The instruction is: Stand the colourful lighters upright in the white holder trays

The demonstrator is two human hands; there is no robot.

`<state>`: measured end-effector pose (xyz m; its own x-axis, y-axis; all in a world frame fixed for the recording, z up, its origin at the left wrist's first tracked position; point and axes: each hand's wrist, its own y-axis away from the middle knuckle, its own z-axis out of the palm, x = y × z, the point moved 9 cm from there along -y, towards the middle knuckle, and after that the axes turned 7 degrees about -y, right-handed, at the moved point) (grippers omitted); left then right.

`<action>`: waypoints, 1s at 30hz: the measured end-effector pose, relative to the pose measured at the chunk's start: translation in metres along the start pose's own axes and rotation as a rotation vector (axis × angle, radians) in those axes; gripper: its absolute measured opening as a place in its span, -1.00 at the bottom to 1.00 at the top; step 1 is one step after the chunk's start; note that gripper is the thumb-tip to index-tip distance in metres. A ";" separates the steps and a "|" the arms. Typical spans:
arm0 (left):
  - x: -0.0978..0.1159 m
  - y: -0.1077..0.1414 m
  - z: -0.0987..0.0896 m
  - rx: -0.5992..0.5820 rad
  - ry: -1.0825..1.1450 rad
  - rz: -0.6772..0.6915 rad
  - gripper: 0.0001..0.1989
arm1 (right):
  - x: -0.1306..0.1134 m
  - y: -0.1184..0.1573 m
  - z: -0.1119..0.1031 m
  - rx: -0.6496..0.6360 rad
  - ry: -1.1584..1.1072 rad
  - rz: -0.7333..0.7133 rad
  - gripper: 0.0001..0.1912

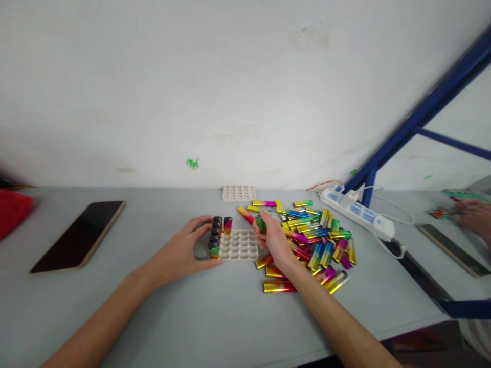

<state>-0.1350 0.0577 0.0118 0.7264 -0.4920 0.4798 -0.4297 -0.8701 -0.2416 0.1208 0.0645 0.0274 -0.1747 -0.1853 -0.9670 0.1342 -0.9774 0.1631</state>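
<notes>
A white tray (245, 245) with rows of round hollows lies on the table. Along its left edge stands a column of lighters (215, 240) with black tops, and one more lighter (227, 225), purple and gold, is upright in the back row. My left hand (192, 243) curves around the tray's left side, thumb at the front corner and fingers at the back, bracing it. Just right of the tray, my right hand (272, 235) grips a green lighter (261, 223) with fingers closed; part of it is hidden.
Shiny multicoloured lighters (316, 250) lie heaped on the right. Behind is a second white tray (238, 193). A phone (79, 235) rests on the left, near a red item (13, 212). A white power strip (356, 212) runs beside a blue frame (402, 130). Another person's hand (475, 217) shows far right.
</notes>
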 end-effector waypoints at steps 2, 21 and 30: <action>0.000 0.000 0.000 -0.002 -0.003 -0.001 -0.19 | -0.002 -0.002 0.001 -0.034 -0.021 -0.022 -0.06; 0.014 -0.003 -0.006 -0.007 -0.033 0.019 -0.18 | -0.035 0.023 0.008 -0.043 0.640 -0.567 -0.71; 0.017 -0.002 -0.005 -0.013 -0.009 0.038 -0.18 | -0.017 0.020 0.025 -0.154 0.863 -0.543 -0.79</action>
<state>-0.1247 0.0517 0.0246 0.7143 -0.5249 0.4629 -0.4637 -0.8504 -0.2487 0.1022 0.0458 0.0522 0.5022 0.4724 -0.7243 0.3803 -0.8729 -0.3057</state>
